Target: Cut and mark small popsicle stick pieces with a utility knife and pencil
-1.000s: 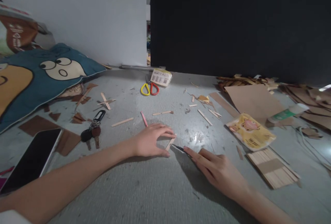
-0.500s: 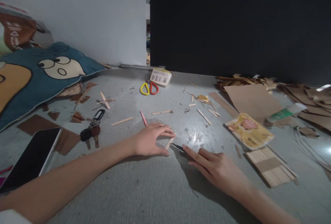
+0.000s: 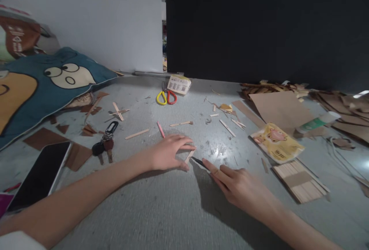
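On the grey floor [image 3: 161, 211] my left hand [image 3: 167, 153] pins a short wooden stick [image 3: 189, 156] down between thumb and fingertips. My right hand [image 3: 239, 186] is closed on a thin dark knife [image 3: 199, 162], forefinger laid along it. The blade's tip meets the stick's right edge. Most of the knife's handle is hidden under my fingers.
A phone [image 3: 40, 175] and keys [image 3: 104, 142] lie at the left beside a blue cushion [image 3: 37, 88]. Scissors [image 3: 166, 97], loose sticks, a yellow packet [image 3: 276, 142], a stick panel [image 3: 300, 180], a glue tube [image 3: 317, 122] and cardboard [image 3: 281, 107] are spread behind and right.
Both hands hold their places on the stick. The knife tip has stayed at the stick's edge; only the view has shifted slightly.
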`<control>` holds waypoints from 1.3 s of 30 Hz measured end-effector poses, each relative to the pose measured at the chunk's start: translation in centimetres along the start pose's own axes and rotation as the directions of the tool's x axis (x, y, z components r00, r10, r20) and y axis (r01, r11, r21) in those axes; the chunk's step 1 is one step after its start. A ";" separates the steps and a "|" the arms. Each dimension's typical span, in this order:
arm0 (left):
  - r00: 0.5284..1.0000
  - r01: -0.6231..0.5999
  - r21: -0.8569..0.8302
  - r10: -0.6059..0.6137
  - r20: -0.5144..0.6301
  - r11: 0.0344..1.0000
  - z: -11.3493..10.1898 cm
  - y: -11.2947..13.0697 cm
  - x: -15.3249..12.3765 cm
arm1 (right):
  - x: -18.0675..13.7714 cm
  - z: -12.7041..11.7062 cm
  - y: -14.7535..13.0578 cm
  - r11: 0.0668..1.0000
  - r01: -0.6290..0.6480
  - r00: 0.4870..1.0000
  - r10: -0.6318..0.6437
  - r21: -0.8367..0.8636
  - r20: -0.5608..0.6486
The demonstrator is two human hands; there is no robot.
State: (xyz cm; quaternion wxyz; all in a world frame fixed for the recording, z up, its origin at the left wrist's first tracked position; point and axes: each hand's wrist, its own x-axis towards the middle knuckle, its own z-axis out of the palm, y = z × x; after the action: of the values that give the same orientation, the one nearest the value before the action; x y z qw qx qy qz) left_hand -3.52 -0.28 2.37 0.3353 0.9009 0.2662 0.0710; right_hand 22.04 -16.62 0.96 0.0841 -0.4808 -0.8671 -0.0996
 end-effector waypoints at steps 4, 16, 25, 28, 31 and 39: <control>0.997 0.019 0.017 -0.017 -0.074 1.000 0.6 0.5 -0.4 | 0.0 0.3 0.0 0.999 -0.027 0.999 0.027 0.031 -0.029; 0.998 -0.021 -0.014 0.021 0.060 1.000 -0.5 0.1 0.7 | -0.1 0.6 -0.4 1.000 -0.004 0.999 0.004 -0.022 -0.044; 0.993 -0.037 -0.058 0.043 0.111 0.998 -0.2 0.5 0.0 | -0.2 0.8 -0.8 0.998 0.009 1.000 -0.009 -0.054 0.001; 0.979 -0.062 -0.110 0.082 0.186 0.992 -0.8 0.4 0.3 | -0.3 0.9 -0.9 0.999 0.002 1.000 0.000 -0.053 0.027; 0.987 -0.031 -0.066 0.041 0.158 0.997 -0.9 0.5 0.5 | -0.3 0.9 -0.9 0.998 -0.010 0.999 0.012 -0.059 0.038; 0.984 -0.039 -0.078 0.052 0.170 0.996 -1.0 0.4 0.2 | 0.0 0.5 -0.8 0.999 -0.011 1.000 0.011 -0.045 0.000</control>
State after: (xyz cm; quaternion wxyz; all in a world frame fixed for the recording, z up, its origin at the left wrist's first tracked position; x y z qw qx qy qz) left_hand -3.50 0.17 3.35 0.3886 0.8964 0.2128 0.0105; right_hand 21.31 -16.93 0.38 0.0736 -0.4876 -0.8618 -0.1187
